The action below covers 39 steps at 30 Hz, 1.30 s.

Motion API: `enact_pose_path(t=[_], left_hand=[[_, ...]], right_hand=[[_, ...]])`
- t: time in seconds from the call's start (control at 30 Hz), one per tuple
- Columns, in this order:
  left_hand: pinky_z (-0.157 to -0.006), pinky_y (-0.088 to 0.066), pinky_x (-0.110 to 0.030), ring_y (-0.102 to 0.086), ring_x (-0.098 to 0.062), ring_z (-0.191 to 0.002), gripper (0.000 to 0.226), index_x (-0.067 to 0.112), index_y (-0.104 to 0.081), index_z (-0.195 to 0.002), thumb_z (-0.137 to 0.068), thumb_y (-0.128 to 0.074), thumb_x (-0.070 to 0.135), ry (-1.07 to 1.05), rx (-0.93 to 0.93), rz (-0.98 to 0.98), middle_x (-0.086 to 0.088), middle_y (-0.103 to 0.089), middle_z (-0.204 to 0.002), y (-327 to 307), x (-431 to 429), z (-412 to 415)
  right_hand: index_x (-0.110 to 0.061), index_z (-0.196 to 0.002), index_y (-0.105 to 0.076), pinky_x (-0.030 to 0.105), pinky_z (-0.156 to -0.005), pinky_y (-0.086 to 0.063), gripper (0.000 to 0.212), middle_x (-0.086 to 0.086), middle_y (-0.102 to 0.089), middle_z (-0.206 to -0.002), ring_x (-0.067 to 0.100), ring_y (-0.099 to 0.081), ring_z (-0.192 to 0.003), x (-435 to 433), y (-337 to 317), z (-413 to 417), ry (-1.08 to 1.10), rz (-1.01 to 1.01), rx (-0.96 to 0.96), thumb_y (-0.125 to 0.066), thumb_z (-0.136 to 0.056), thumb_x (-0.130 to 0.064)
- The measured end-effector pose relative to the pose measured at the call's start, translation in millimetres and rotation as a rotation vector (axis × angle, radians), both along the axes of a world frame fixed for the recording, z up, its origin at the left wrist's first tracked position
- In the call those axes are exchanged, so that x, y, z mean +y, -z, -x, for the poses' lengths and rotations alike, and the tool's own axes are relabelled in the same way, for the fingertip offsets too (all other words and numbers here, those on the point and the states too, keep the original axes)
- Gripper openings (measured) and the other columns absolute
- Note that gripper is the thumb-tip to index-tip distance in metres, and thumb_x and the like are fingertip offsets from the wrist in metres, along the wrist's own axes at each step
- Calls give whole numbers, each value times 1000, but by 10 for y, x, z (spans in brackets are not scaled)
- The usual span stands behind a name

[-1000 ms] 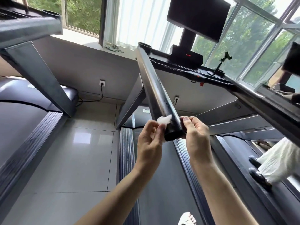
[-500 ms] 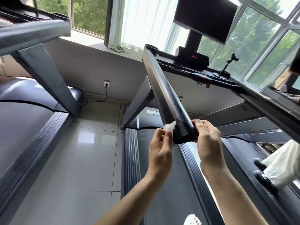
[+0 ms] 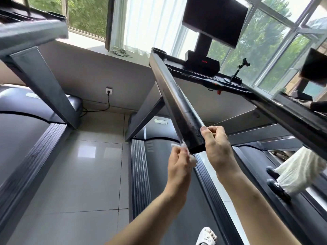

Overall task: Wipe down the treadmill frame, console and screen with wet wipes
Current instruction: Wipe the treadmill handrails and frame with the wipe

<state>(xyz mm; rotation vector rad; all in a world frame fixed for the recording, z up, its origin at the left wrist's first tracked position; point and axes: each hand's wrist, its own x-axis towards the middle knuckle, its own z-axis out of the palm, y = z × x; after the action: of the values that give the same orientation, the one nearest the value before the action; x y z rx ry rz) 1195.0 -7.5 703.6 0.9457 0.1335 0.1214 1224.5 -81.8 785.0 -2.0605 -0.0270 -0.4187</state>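
- The wet wipe (image 3: pixel 192 160) is scrunched into a small white wad. It sits right at the near end of the treadmill's handrail (image 3: pixel 178 103), touching its lower left edge.
- The left hand (image 3: pixel 178 165) has it pinched between thumb and fingertips, so most of the wipe is buried in the hand and only bits poke out.
- The right hand (image 3: pixel 218 149) grips the same rail end from the other side, thumb on top and fingers curled round the far face. Looks like it's just steadying the bar.
- So this looks like the frame part of the job, working on the tip of that rail.
- For the next move I'd say the wad needs opening up a bit and wrapping round the bar. Then it's a long drag up the rail toward the console (image 3: pixel 201 63), and the right hand would have to loosen or get out of the way.
- The console and the screen (image 3: pixel 215 20) are up by the window, well apart from both hands, with nothing touching them.
- Someone in white trousers (image 3: pixel 300 170) is standing on the next treadmill to the right.
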Motion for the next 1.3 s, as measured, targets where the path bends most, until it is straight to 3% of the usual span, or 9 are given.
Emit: enact_pose_path(t=[0.2, 0.4, 0.5, 0.6, 0.7, 0.83, 0.97, 1.1, 1.3], left_hand=[[-68, -42, -27, -50, -11, -70, 30, 18, -51, -85, -110, -43, 30, -118, 18, -219, 3, -55, -77, -100, 137, -372], [-70, -46, -30, -56, -17, -80, 27, 10, -55, -94, -108, -47, 32, -160, 151, -157, -1, -59, -83, -281, 341, -936], [-75, -49, -39, -56, -16, -76, 24, 12, -56, -92, -107, -50, 29, -216, 69, -206, -1, -60, -82, -153, 196, -607], [-73, -48, -22, -56, -8, -75, 14, 13, -63, -101, -104, -52, 5, -177, -107, -147, -1, -63, -86, -59, 179, -175], [-67, -48, -17, -59, -6, -69, 10, 9, -69, -98, -98, -63, 1, -161, -164, -138, -4, -68, -83, -16, 317, -191], [-68, -47, -22, -53, -8, -60, 11, 11, -63, -94, -91, -72, 6, -15, -161, 38, 0, -62, -70, -56, 486, -562], [-74, -51, -26, -58, -13, -70, 7, 9, -61, -97, -97, -62, 2, 57, -86, 189, -3, -61, -75, 10, 572, -994], [-60, -54, -19, -63, -5, -63, 9, 14, -58, -95, -102, -56, 8, 174, -17, 349, 5, -66, -72, -27, 613, -1333], [-78, -53, -26, -64, -13, -75, 10, 7, -62, -100, -93, -68, 10, 371, -109, 93, -7, -67, -84, 90, 761, -747]], right_hand=[[-9, -108, -56, 29, -78, -41, 22, 10, -64, -109, 21, -58, -95, 36, -18, 32, 47, 88, -28, -51, -105, -31], [-14, -103, -54, 27, -79, -35, 22, 7, -62, -107, 21, -55, -99, 23, 6, 15, 49, 143, -39, -48, -105, -35], [-15, -101, -55, 30, -84, -40, 28, 6, -63, -105, 21, -57, -100, -2, 22, -1, 25, 111, -65, -47, -99, -42], [-17, -98, -56, 29, -80, -38, 19, 5, -64, -102, 20, -58, -97, 12, 37, -1, 26, 80, -71, -50, -103, -35], [-18, -95, -55, 26, -78, -36, 29, 2, -63, -97, 17, -56, -93, 46, 73, 12, 45, 41, -112, -44, -93, -44], [-18, -94, -55, 27, -75, -38, 28, 3, -62, -91, 15, -55, -84, 42, 90, 11, 45, 13, -166, -44, -91, -43], [-17, -87, -55, 22, -67, -37, 18, -1, -59, -79, 12, -51, -73, 82, 179, -15, 84, -48, -245, -45, -91, -31], [-8, -85, -59, 33, -65, -38, 25, 4, -58, -76, 22, -52, -73, 158, 250, -105, 170, -89, -413, -40, -87, -25], [-4, -85, -64, 42, -69, -48, 30, 10, -65, -82, 30, -60, -81, 286, 327, -154, 288, -249, -477, -37, -85, -17]])
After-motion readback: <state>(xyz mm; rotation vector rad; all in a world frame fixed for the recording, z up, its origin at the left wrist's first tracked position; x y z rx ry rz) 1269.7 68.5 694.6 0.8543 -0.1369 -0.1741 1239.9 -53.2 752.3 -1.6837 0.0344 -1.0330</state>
